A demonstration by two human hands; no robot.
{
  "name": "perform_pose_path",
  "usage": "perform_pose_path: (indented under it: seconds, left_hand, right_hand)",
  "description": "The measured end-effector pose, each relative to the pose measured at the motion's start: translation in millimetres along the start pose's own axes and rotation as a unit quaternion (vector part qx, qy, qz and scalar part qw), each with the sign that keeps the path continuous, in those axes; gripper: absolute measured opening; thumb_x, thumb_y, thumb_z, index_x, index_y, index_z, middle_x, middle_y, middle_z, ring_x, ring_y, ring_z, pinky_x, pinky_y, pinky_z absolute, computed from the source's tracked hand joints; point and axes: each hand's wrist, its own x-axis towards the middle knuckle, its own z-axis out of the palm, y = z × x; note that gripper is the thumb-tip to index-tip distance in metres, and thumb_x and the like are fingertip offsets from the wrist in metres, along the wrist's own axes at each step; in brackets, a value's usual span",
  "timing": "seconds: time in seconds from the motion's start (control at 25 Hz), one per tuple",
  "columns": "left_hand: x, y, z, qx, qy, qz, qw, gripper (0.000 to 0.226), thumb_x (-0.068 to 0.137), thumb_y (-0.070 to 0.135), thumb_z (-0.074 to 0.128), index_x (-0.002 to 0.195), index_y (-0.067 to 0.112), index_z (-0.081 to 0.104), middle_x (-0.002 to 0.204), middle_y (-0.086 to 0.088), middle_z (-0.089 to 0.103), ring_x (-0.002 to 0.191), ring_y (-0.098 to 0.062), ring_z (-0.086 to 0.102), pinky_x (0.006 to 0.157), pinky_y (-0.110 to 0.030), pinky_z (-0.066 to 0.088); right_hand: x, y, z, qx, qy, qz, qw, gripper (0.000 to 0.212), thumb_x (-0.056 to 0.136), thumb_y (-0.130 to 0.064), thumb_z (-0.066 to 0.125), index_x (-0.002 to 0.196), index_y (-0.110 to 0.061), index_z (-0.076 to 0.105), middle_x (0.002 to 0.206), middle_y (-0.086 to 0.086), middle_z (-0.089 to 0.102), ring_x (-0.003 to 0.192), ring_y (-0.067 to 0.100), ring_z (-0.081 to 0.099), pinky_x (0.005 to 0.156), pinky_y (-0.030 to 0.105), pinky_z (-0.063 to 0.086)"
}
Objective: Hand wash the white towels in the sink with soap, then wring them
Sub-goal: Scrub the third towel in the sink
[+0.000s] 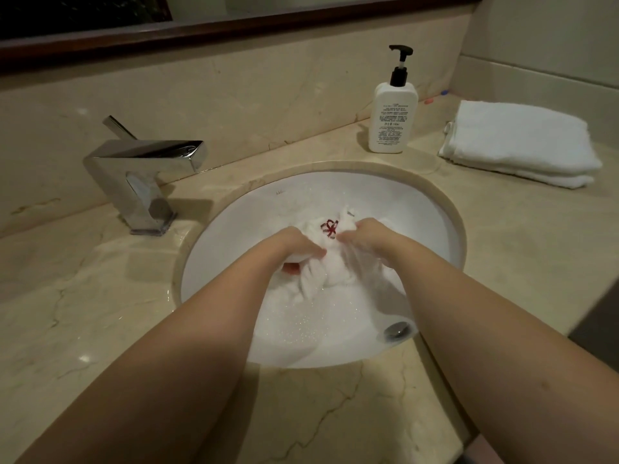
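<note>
Both hands (296,247) (365,237) around wet towel (330,262) in sink (234,226)

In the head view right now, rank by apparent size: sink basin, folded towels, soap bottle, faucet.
1. sink basin
2. folded towels
3. faucet and soap bottle look alike in area; the faucet sits slightly nearer the camera, so no ranking.
</note>
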Motion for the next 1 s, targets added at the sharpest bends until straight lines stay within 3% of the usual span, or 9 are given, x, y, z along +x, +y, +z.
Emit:
perform_pose_path:
  seconds: [0.08,0.16,0.28,0.32,0.4,0.48,0.6,0.8,1.0]
  left_hand:
    - [1.9,4.6,-2.7,-0.204,0.041,0.014,0.978,0.052,0.094,0.054,0.06,0.109,0.004,0.065,0.096,-0.009,0.073,0.08,-0.025,0.07,0.069,-0.03,0.057]
    - [10.3,2.4,-11.8,-0.331,0.077,0.014,0.94,0.085,0.08,0.076,0.058,0.124,0.004,0.064,0.115,-0.014,0.073,0.098,-0.032,0.072,0.088,-0.041,0.059]
    - [-3.6,0.9,-23.8,-0.393,0.014,0.054,0.918,0.062,0.081,0.052,0.08,0.115,0.001,0.069,0.097,-0.012,0.076,0.081,-0.026,0.074,0.072,-0.034,0.059]
    - [-4.2,0.7,-25.8,-0.369,0.013,0.078,0.926,0.053,0.083,0.043,0.082,0.112,0.0,0.07,0.096,-0.013,0.076,0.082,-0.026,0.073,0.072,-0.034,0.058]
    - [-8.9,6.2,-23.9,-0.297,0.134,0.127,0.937,0.034,0.092,0.037,0.074,0.099,0.004,0.071,0.094,-0.012,0.074,0.083,-0.026,0.07,0.072,-0.033,0.053]
    - [-16.5,14.0,-24.7,-0.239,0.261,0.189,0.916,0.038,0.099,0.043,0.063,0.084,0.008,0.066,0.081,-0.006,0.068,0.074,-0.02,0.065,0.067,-0.033,0.048]
    - [-37.0,26.1,-29.3,-0.234,0.356,0.266,0.865,0.048,0.103,0.048,0.052,0.069,0.015,0.044,0.063,0.004,0.044,0.057,-0.011,0.041,0.055,-0.027,0.033]
    - [-67.5,58.1,-33.5,-0.38,0.329,0.274,0.82,0.046,0.101,0.052,0.054,0.074,0.015,0.044,0.065,0.004,0.04,0.054,-0.008,0.036,0.053,-0.022,0.033]
    - [-69.5,69.9,-34.7,-0.501,0.298,0.26,0.77,0.044,0.091,0.052,0.07,0.076,0.014,0.052,0.073,0.0,0.051,0.066,-0.009,0.051,0.064,-0.023,0.045]
  right_hand:
    - [1.7,-6.4,1.7,0.239,0.03,-0.023,0.97,0.019,0.099,-0.029,0.055,0.104,-0.012,0.062,0.096,0.007,0.067,0.079,0.022,0.062,0.07,0.031,0.047]
    - [-0.1,-11.9,-2.1,0.361,0.045,-0.016,0.931,0.021,0.1,-0.036,0.055,0.105,-0.017,0.06,0.098,0.005,0.07,0.084,0.022,0.067,0.071,0.032,0.052]
    - [-3.7,-13.3,-10.7,0.434,0.023,-0.012,0.901,0.029,0.092,-0.036,0.071,0.105,-0.013,0.059,0.1,0.01,0.074,0.085,0.025,0.073,0.068,0.033,0.059]
    - [-6.4,-14.1,-12.6,0.441,0.023,-0.019,0.897,0.03,0.089,-0.031,0.075,0.104,-0.01,0.059,0.099,0.012,0.074,0.081,0.024,0.074,0.062,0.03,0.059]
    - [-11.3,-16.5,-13.6,0.395,0.087,-0.034,0.914,0.024,0.09,-0.03,0.075,0.094,-0.01,0.062,0.09,0.008,0.072,0.076,0.021,0.07,0.056,0.025,0.054]
    - [-12.9,-22.0,-17.2,0.333,0.177,-0.062,0.924,0.032,0.094,-0.041,0.067,0.089,-0.009,0.065,0.084,0.002,0.069,0.077,0.019,0.066,0.061,0.026,0.05]
    - [-24.4,-33.5,-33.4,0.276,0.25,-0.117,0.921,0.063,0.097,-0.056,0.054,0.093,0.006,0.067,0.077,0.005,0.063,0.071,0.02,0.06,0.064,0.032,0.045]
    - [-54.0,-50.4,-72.8,0.221,0.304,-0.209,0.903,0.056,0.102,-0.055,0.044,0.064,-0.013,0.05,0.061,-0.004,0.048,0.055,0.011,0.043,0.052,0.028,0.032]
    - [-66.2,-50.7,-91.2,0.327,0.218,-0.24,0.888,0.039,0.095,-0.044,0.064,0.092,-0.005,0.067,0.082,0.002,0.064,0.072,0.011,0.062,0.068,0.03,0.051]
